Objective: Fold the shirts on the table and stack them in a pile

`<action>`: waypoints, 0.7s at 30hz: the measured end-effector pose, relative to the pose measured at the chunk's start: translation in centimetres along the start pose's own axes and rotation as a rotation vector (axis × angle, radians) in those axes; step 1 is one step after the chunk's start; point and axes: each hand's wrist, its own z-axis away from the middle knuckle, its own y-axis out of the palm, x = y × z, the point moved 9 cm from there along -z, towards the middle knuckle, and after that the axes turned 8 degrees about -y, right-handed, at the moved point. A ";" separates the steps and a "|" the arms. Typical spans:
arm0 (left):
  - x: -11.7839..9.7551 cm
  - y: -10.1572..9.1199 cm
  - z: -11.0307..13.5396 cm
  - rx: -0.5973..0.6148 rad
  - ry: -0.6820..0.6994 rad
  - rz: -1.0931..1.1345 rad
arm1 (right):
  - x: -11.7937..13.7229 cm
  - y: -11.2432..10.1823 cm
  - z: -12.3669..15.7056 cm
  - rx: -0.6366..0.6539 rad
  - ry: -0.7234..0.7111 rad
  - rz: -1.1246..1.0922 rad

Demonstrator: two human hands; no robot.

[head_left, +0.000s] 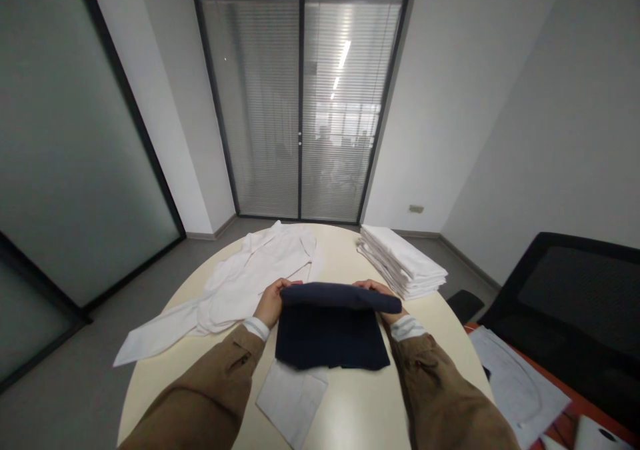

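A dark navy folded cloth [333,337] hangs between my hands in the middle of the round table, its upper part bent over into a flap. Closed on its upper left corner is my left hand [271,301], a bit of red showing by the fingertips. My right hand [383,298] grips the right end, partly hidden behind the flap. A white long-sleeved shirt [260,263] lies spread to the left, one sleeve reaching past the table edge. Under the navy cloth's lower edge shows a pale grey-white piece of cloth [293,400].
A stack of folded white cloths [403,260] sits at the table's [340,243] right rim. To the right stands a black mesh chair [570,303], beside an orange surface bearing a pale sheet [517,387] and a white object. Glass doors [300,103] with blinds are behind.
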 end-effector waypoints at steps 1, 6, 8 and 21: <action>0.3 0.0 -0.1 0.016 -0.012 0.029 | 0.0 0.3 0.0 0.030 0.004 -0.018; 1.2 -0.5 -0.3 0.014 0.010 -0.009 | 0.3 0.6 0.2 0.000 -0.023 -0.030; 1.3 -0.6 -0.3 -0.002 0.012 -0.022 | 0.3 0.6 0.3 -0.016 -0.033 -0.029; -2.0 -1.2 2.0 -0.237 0.004 -0.636 | 0.3 -1.0 1.3 0.124 -0.016 0.153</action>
